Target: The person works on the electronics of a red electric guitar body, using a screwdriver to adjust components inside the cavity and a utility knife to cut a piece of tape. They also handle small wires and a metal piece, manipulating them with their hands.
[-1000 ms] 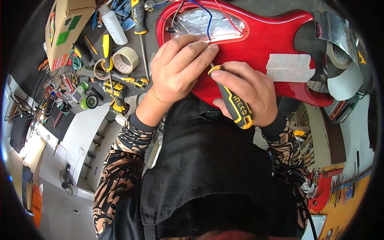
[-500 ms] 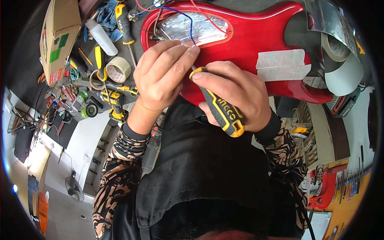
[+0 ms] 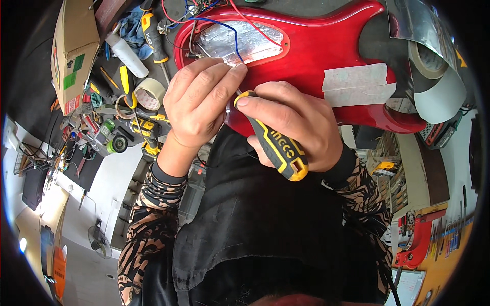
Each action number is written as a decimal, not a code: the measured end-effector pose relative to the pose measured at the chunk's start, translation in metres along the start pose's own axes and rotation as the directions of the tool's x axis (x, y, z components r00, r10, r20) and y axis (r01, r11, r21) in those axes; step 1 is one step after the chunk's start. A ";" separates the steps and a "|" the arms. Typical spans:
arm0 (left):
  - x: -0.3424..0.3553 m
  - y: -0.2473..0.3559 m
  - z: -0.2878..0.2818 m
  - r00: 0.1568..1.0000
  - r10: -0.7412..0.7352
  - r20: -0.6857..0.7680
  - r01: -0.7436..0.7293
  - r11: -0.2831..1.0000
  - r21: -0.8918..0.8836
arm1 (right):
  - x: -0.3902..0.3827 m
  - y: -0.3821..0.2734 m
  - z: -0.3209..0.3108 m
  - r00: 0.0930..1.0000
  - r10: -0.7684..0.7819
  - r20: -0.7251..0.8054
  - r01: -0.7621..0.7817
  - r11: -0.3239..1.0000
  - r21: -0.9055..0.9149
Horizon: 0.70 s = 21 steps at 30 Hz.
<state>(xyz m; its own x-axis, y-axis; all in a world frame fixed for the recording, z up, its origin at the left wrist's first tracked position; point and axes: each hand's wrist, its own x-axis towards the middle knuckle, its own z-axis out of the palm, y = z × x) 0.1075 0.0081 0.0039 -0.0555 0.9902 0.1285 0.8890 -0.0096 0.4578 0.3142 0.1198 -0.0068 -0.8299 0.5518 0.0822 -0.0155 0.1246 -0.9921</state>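
Screwdriver [image 3: 270, 140] clasped in our right grip [image 3: 298, 122]; left grip [image 3: 196, 102] curled beside blue wire [image 3: 236, 40], hold unclear. We judge screwdriver work at guitar [image 3: 306, 56] underway; next calls for steady alignment.

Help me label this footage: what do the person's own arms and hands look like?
The left hand and right hand are bare, no gloves showing. The left sleeve and right sleeve have a swirling black-and-tan pattern, each ending in a plain black cuff at the wrist.
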 end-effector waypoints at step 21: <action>0.009 -0.004 0.003 0.999 0.040 -0.010 -0.040 0.999 0.008 | 0.003 0.005 -0.004 1.000 -0.007 -0.022 0.007 1.000 0.021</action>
<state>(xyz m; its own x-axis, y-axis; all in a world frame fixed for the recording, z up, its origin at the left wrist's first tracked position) 0.1050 0.0173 0.0010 -0.0247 0.9875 0.1558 0.8941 -0.0479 0.4452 0.3138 0.1260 -0.0106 -0.8172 0.5692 0.0908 -0.0332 0.1108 -0.9933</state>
